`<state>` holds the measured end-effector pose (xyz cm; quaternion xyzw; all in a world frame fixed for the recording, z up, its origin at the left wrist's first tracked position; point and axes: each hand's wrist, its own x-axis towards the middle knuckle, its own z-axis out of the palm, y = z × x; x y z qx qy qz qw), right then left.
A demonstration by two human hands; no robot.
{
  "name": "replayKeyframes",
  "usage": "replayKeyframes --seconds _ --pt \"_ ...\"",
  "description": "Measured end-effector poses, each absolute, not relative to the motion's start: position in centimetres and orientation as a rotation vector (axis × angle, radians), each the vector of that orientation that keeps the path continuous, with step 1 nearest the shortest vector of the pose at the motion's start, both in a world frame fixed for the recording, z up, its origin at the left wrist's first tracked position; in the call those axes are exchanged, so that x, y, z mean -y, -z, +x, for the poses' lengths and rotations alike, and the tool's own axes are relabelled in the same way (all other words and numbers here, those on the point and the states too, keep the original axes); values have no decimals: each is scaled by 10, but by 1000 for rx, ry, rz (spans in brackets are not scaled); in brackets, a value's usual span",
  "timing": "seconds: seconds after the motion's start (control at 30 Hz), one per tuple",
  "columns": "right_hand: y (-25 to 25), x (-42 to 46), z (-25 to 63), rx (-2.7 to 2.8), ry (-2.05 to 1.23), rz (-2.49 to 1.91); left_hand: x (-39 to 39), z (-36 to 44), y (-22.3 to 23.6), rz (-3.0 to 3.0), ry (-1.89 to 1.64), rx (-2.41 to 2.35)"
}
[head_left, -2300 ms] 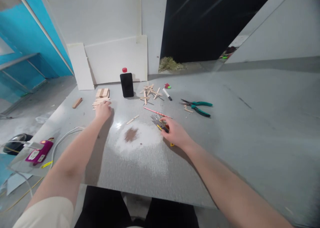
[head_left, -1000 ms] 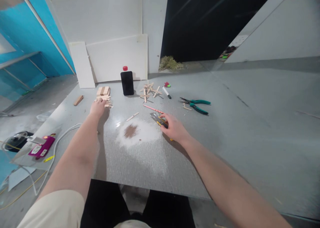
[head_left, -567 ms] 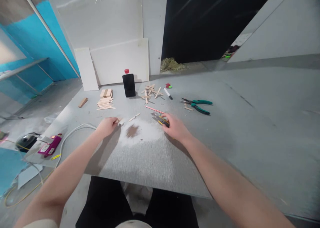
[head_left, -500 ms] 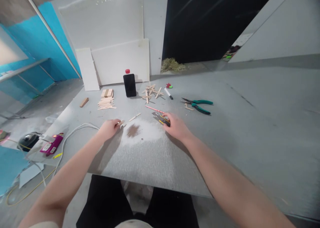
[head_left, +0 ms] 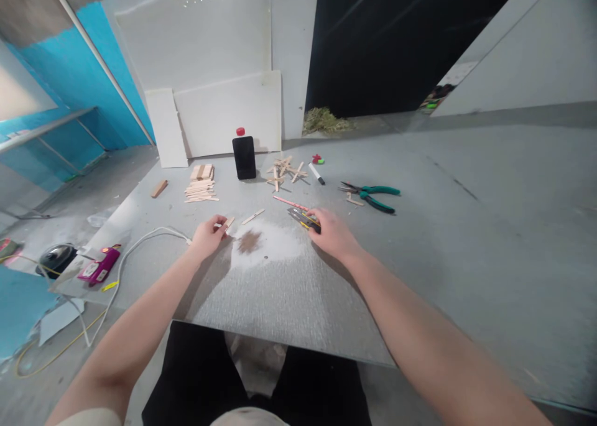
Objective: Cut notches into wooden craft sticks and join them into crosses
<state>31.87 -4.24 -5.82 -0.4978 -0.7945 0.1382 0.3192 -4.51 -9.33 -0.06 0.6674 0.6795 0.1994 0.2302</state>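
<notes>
My left hand [head_left: 208,234] is closed on a wooden craft stick [head_left: 228,222], held just left of a white patch with a brown stain [head_left: 249,241] on the grey table [head_left: 298,289]. My right hand [head_left: 332,233] rests on a yellow and black utility knife [head_left: 303,217], fingers wrapped over it. Another loose stick [head_left: 252,216] lies between the hands. A stack of sticks [head_left: 201,189] sits further back on the left.
A black bottle with a red cap [head_left: 244,155], a heap of stick pieces [head_left: 282,170], a marker [head_left: 317,173], a pink pencil [head_left: 290,203] and green pliers [head_left: 373,196] lie at the back. A white cable [head_left: 135,249] and a pink device [head_left: 98,268] are at left.
My left hand drew back from the stack of sticks toward the white patch, now holding one stick. My right hand stayed on the knife.
</notes>
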Motion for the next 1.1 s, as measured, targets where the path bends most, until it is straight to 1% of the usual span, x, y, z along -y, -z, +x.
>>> replayKeyframes --seconds 0.2,0.4,0.53,0.67,0.77,0.93,1.1 --pt "57 42 323 2100 -353 -1323 102 -6 9 1830 -539 -1678" --pt "59 41 326 2095 -330 -1349 111 20 17 1966 -471 -1634" --pt "59 41 326 2111 -312 -1363 104 32 19 2032 -417 -1618" --pt "57 42 326 2144 -272 -1365 82 29 12 2065 -374 -1670" --pt "52 44 325 2169 -213 -1360 62 21 8 2068 -404 -1776" --pt "41 52 320 2214 -72 -1336 41 17 16 2014 -452 -1880" --pt "36 66 306 2300 -31 -1205 40 19 21 1933 -551 -1816"
